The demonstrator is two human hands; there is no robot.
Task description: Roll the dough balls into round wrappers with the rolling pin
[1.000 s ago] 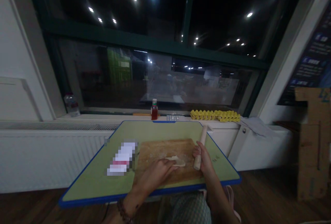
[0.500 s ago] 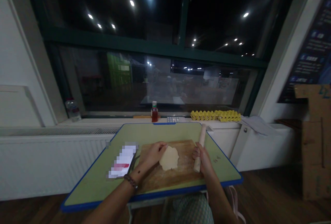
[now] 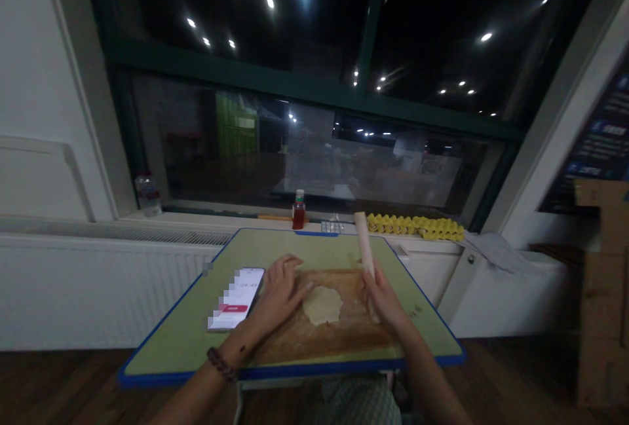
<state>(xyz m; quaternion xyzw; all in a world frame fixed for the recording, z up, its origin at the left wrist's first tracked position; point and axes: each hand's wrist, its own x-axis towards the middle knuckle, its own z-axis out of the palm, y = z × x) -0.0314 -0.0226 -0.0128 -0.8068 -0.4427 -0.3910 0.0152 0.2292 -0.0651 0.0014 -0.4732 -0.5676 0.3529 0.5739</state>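
A flat, uneven sheet of pale dough (image 3: 322,306) lies on a wooden cutting board (image 3: 295,344). At its left edge is my left hand (image 3: 281,291), fingers spread, thumb close to the dough; whether it touches is hard to tell. My right hand (image 3: 382,291) is closed around a wooden rolling pin (image 3: 364,238) at the board's right side. The pin stands tilted, its far end pointing up and away, its lower part partly hidden by the hand.
A lit phone (image 3: 238,300) lies left of the board on the green, blue-edged table (image 3: 171,340). On the sill behind stand a bottle of red liquid (image 3: 299,210), a yellow egg tray (image 3: 417,226) and a clear plastic bottle (image 3: 148,196).
My left hand has let its fingers spread and moved left off the dough's upper edge. The rolling pin in my right hand has swung its far end to the left.
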